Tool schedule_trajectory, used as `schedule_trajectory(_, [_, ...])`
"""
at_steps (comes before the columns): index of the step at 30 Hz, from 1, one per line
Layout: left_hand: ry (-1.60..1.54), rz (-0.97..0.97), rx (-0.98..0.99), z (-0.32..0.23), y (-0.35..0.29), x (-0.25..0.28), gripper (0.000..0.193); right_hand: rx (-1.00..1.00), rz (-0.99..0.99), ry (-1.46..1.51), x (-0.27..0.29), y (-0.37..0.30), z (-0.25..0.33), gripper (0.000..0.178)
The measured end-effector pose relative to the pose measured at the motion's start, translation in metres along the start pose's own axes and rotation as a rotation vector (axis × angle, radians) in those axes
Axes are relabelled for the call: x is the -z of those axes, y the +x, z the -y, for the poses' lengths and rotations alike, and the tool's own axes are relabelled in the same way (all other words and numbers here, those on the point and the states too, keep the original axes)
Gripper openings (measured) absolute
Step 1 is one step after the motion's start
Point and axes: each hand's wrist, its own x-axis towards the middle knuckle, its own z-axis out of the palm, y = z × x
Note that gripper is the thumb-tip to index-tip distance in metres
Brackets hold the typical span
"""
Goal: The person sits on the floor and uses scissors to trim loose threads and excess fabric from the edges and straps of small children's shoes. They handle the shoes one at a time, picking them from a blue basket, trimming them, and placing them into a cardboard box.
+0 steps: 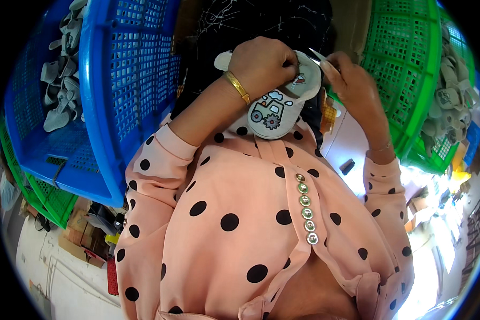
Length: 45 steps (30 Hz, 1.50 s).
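Note:
A small pale child's shoe (273, 120), with a cartoon vehicle, clouds and gears on its toe, lies over my lap with the toe toward me. My left hand (262, 65), a gold bangle at its wrist, is closed on the shoe's upper edge near the opening. Its fingers curl down, so the fingertips are partly hidden. At the shoe's far right edge, my right hand (351, 80) pinches a slim pointed metal blade (317, 54). Only its silver tip shows; the rest is inside the fingers.
A blue plastic basket (98, 101) on the left holds several pale shoes (64, 85). At right stands a green basket (402, 64), with more pale shoes (449, 104) beyond it. Loose threads (218, 16) lie on the dark cloth over my lap. Cardboard boxes (82, 237) sit lower left.

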Motion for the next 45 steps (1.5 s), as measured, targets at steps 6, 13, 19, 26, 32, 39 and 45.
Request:
schedule_trajectory(6, [0.085,0.111,-0.031,-0.003,0.005,0.015,0.015,0.326,0.144,-0.54,0.048,0.007,0.03,0.036])
schedule_trajectory(13, [0.197,0.177,-0.133,-0.005,0.012,0.022,0.016,0.542,0.235,-0.786,0.038,0.029,0.04,0.027])
schedule_trajectory(19, [0.198,0.211,-0.115,-0.003,0.012,0.02,0.014,0.574,0.395,-0.96,0.028,0.034,0.042,0.009])
schedule_trajectory(26, [0.128,0.253,-0.128,0.007,0.013,0.019,0.013,0.576,0.432,-1.0,0.021,0.039,0.037,0.012])
schedule_trajectory(32, [0.127,0.256,-0.133,0.008,0.012,0.015,0.016,0.647,0.426,-1.015,0.019,0.04,0.033,0.013])
schedule_trajectory(39, [0.106,0.24,-0.14,0.012,0.012,0.011,0.017,0.653,0.419,-1.095,0.012,0.038,0.034,0.009])
schedule_trajectory(45, [0.095,0.237,-0.129,0.009,0.012,0.009,0.017,0.664,0.409,-1.089,0.005,0.037,0.027,0.01])
